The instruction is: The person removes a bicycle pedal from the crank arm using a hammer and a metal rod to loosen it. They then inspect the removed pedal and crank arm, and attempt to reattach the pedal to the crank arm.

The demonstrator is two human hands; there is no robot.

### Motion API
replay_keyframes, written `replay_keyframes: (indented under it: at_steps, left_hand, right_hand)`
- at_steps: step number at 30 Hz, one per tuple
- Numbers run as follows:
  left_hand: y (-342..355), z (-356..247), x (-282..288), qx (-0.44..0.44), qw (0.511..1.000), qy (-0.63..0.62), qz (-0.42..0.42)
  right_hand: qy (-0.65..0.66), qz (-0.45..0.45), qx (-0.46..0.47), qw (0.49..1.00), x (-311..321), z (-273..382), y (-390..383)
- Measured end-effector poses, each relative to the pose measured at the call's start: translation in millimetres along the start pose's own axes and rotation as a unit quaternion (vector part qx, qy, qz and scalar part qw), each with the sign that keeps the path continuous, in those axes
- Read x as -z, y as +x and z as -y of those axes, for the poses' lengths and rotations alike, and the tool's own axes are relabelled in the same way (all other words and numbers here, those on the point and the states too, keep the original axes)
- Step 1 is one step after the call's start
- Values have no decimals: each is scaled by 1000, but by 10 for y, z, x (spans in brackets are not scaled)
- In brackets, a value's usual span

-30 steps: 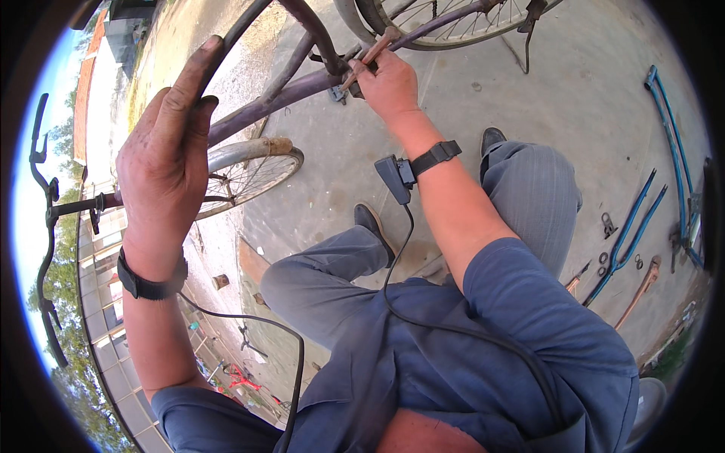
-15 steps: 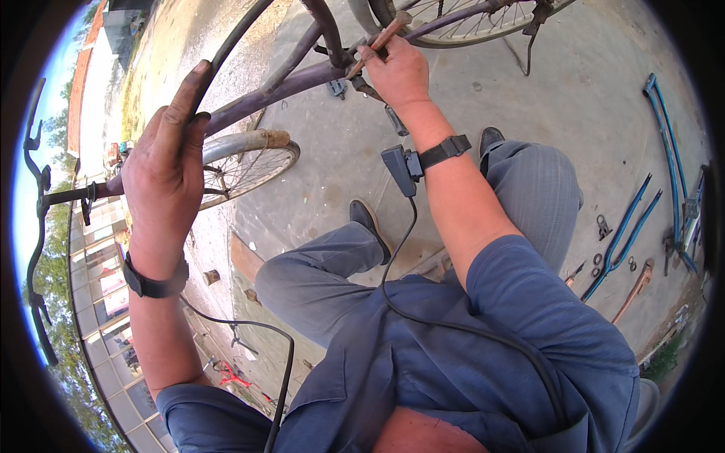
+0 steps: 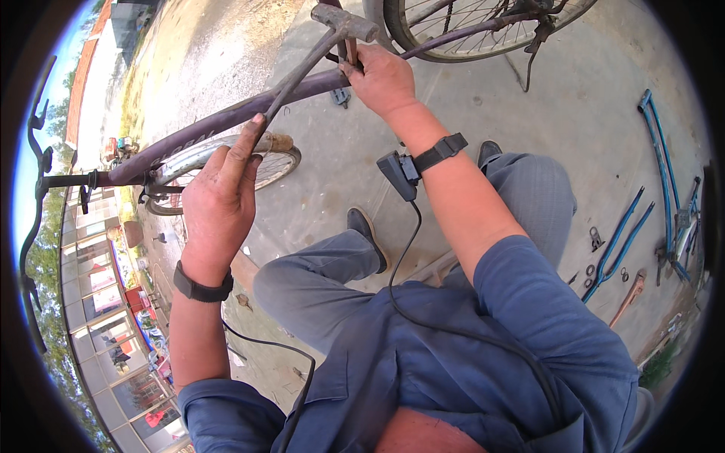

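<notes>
My left hand (image 3: 220,200) is closed round the long dark handle of a hammer (image 3: 303,68), its index finger stretched along the shaft. The worn steel head is over the top of a rusty metal bar (image 3: 351,50); I cannot tell whether they touch. My right hand (image 3: 384,81) grips that bar in its fingers, at the lower end of the purple bicycle frame (image 3: 234,117). The bar's lower tip is hidden behind my fingers. A pedal (image 3: 340,97) shows below the frame tube.
The front wheel (image 3: 281,162) and handlebar (image 3: 38,181) extend left, the rear wheel (image 3: 483,26) right. On the concrete at right lie a blue fork (image 3: 615,245), a blue frame (image 3: 664,166) and a reddish wrench-like tool (image 3: 629,298). A cable runs from each wrist.
My left hand has swung the hammer down and right, bringing its head into view over the bar. My right hand has shifted slightly left, still holding the bar.
</notes>
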State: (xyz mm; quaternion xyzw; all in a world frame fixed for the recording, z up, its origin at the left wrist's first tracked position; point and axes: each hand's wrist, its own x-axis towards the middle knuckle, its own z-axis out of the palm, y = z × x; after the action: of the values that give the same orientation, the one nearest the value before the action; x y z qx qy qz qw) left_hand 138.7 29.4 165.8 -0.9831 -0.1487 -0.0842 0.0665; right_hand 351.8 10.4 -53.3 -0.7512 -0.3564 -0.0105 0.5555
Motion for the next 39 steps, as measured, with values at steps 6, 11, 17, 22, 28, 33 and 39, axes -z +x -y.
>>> replay_keyframes:
  at_steps: [6,11,17,22,28,33,39]
  left_hand:
    - [-83,23,-55,-21,996,-20,-90]
    - [-257,118,-232,63,998,-21,-21]
    - [-594,138,-371,112,975,-140,-127]
    - [-801,28,-596,187,949,-210,-141]
    - [-968,-61,-941,226,915,-282,-180]
    - [-1027,-61,-1091,250,898,-307,-192]
    - [-1040,-63,-1151,273,887,-320,-189]
  right_hand:
    - [-6,32,4,999,26,26,8]
    - [-12,120,-41,992,-11,-25,-105]
    - [-19,119,-9,993,102,83,200]
    - [-22,168,36,985,414,191,506]
    - [-49,204,70,975,382,208,406]
    - [-32,209,81,974,238,196,400]
    - [-63,234,64,968,157,244,398]
